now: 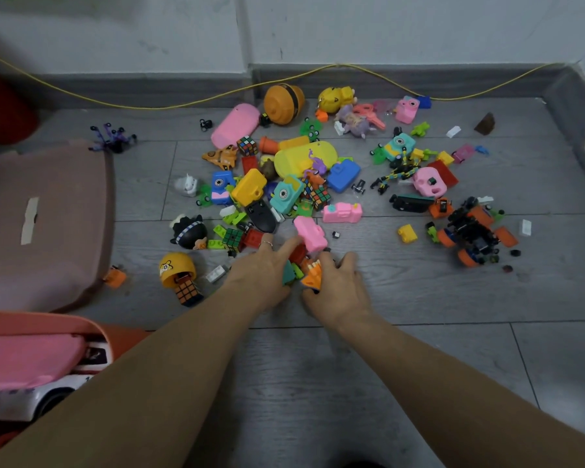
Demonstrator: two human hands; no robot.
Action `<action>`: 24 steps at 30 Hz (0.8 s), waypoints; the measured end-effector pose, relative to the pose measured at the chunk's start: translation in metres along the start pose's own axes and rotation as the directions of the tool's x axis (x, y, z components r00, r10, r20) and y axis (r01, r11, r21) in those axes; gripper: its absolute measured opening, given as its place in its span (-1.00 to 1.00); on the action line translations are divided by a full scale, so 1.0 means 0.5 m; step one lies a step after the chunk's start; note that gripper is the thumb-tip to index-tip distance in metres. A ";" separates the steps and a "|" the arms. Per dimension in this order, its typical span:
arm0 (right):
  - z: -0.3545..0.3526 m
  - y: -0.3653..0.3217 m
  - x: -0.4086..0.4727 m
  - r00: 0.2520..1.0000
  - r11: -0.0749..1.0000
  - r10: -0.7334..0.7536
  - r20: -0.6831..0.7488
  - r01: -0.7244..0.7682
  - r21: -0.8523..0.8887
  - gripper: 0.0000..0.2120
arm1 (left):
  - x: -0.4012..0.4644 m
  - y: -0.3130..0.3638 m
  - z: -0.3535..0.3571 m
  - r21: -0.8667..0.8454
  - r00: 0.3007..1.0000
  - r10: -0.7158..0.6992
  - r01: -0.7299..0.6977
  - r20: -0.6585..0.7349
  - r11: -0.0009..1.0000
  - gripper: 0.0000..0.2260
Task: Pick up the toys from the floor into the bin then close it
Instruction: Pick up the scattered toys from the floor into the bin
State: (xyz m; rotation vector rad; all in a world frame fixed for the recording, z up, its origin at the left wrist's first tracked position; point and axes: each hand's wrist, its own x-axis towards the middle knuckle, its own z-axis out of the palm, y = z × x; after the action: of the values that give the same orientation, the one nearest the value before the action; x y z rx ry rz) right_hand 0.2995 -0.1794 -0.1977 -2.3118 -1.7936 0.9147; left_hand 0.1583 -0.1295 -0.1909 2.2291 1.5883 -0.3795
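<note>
Several small plastic toys (304, 170) lie scattered over the grey floor ahead of me: toy cameras, puzzle cubes, bricks, capsule shells. My left hand (267, 270) and my right hand (338, 285) meet at the near edge of the pile, cupped together around a handful of toys (301, 265). In that handful I see a pink toy camera (309, 233), a red piece, a teal piece and an orange toy plane (313, 276). The orange bin (122, 339) stands at my lower left, open, with a pink toy and a white car inside.
The bin's brownish lid (44, 224) lies flat on the floor to the left. A black and orange toy car (473, 234) sits on the right. A yellow cable (183, 104) runs along the grey skirting at the back. A red object is at the far left edge.
</note>
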 end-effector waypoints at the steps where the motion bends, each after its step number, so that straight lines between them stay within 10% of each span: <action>1: 0.000 0.001 0.001 1.000 1.000 -0.007 0.008 0.007 -0.010 -0.41 | 0.000 0.001 -0.001 0.028 1.000 0.009 -0.009 0.013 1.000 -0.24; 14: -0.018 0.019 0.017 0.999 0.996 -0.019 0.050 0.014 0.090 -0.41 | 0.005 0.003 -0.032 0.193 0.996 0.023 -0.039 0.084 0.980 -0.52; 24: -0.001 0.017 0.013 0.999 1.000 -0.014 0.047 0.014 0.004 -0.34 | -0.007 0.002 -0.013 0.228 0.998 -0.010 -0.006 0.069 0.974 -0.32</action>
State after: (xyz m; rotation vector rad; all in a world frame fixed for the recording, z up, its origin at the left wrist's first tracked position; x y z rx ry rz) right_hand 0.3079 -0.1760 -0.2035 -2.2913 -1.8218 0.9768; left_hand 0.1579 -0.1299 -0.1836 2.3527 1.5804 -0.6635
